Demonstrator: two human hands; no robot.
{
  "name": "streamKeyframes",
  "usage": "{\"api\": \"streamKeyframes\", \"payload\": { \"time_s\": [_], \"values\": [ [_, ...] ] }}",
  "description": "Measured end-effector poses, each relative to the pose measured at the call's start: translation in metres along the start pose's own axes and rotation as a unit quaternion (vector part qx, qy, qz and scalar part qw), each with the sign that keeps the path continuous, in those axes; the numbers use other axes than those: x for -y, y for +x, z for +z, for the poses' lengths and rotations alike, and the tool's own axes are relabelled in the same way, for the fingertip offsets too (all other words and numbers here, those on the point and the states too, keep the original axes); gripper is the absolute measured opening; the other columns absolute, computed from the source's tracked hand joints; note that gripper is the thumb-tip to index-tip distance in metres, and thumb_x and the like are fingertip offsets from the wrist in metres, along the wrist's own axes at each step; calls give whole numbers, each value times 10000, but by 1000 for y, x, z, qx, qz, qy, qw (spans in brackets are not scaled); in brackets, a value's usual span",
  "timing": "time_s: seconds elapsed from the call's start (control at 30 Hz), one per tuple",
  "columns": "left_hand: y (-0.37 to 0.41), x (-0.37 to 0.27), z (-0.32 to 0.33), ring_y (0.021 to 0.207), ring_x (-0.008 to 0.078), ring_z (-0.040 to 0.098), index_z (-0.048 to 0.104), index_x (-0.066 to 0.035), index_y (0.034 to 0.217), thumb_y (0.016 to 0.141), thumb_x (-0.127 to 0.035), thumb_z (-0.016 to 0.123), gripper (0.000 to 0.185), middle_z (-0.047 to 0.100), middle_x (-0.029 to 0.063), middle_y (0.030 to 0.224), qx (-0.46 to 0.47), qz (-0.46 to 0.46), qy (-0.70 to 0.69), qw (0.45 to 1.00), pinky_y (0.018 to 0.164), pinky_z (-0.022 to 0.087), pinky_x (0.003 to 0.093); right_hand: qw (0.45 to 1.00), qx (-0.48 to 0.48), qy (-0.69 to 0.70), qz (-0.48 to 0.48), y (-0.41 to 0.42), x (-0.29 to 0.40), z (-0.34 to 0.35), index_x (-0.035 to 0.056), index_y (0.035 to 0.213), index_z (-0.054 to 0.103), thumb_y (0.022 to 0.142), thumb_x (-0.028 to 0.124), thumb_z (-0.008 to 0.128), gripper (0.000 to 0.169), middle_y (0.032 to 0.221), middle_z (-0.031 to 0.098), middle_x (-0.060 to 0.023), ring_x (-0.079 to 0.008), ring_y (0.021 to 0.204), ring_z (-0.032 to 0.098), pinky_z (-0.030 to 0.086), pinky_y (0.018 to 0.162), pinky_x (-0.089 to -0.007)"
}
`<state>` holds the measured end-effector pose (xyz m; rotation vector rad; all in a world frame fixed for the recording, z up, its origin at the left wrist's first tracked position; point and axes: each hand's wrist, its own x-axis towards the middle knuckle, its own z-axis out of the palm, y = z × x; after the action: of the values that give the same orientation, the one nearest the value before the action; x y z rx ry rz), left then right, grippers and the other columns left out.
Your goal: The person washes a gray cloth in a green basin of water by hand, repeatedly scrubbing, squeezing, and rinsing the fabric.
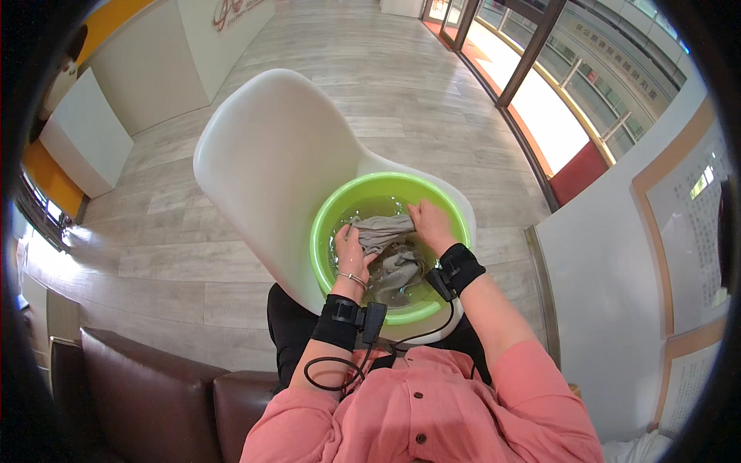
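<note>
A green plastic basin (324, 217) holding water rests on the seat of a white molded chair (272, 144). Stretched between my hands is a wet grey cloth (382, 231), near the basin's far side. My left hand (352, 249) grips its left end, palm turned up, with a bracelet at the wrist. My right hand (429, 223) is closed in a fist around its right end. More grey fabric (399, 269) lies in the water below my hands; whether it is part of the same cloth I cannot tell. Both wrists wear black straps with cabled modules.
A brown leather sofa (145, 393) stands at the lower left. White wall with framed notices (689, 231) rises on the right, beside glass doors (521, 58). Towards the upper left are a white box-shaped stand (87, 139) and a counter (150, 69). Cables hang near my lap.
</note>
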<state>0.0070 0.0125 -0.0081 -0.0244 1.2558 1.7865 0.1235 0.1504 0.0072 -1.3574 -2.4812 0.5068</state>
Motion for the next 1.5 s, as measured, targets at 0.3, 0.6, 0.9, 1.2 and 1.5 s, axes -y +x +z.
{"api": "streamKeyframes", "payload": {
  "time_s": [0.3,0.6,0.9,1.2,1.5],
  "values": [
    [24,27,-16,994,306,503,178,-199,1379,866,-148,395,559,383,118,1282,38,-129,42,990,795,420,503,983,175,-39,-45,11,-8,50,105,1132,535,819,281,517,360,989,597,-197,-342,925,562,444,806,-422],
    [30,33,-16,1067,315,481,432,-137,1187,891,-549,218,550,478,80,1201,130,-188,-115,967,872,356,575,975,186,1,-117,-13,45,36,83,881,622,816,381,492,331,861,623,-170,-347,824,593,464,725,-443],
    [66,64,-37,782,216,578,538,-70,859,898,-429,350,407,584,84,826,314,-134,-346,874,674,492,348,900,209,321,-207,-56,87,-19,34,745,564,815,366,533,341,658,564,-148,-299,594,544,424,566,-359],
    [34,60,-17,760,212,579,546,-75,841,900,-410,359,388,583,80,817,190,-106,-256,942,657,491,343,965,65,181,-179,-73,85,-8,63,697,590,830,352,488,334,668,576,-158,-354,637,559,435,564,-425],
    [-6,32,25,748,213,574,565,-50,860,895,-290,403,291,581,75,819,5,-54,-146,988,656,474,349,984,-30,74,-160,-44,67,3,63,637,599,827,343,461,366,633,582,-165,-364,615,569,452,564,-451]
  ]
}}
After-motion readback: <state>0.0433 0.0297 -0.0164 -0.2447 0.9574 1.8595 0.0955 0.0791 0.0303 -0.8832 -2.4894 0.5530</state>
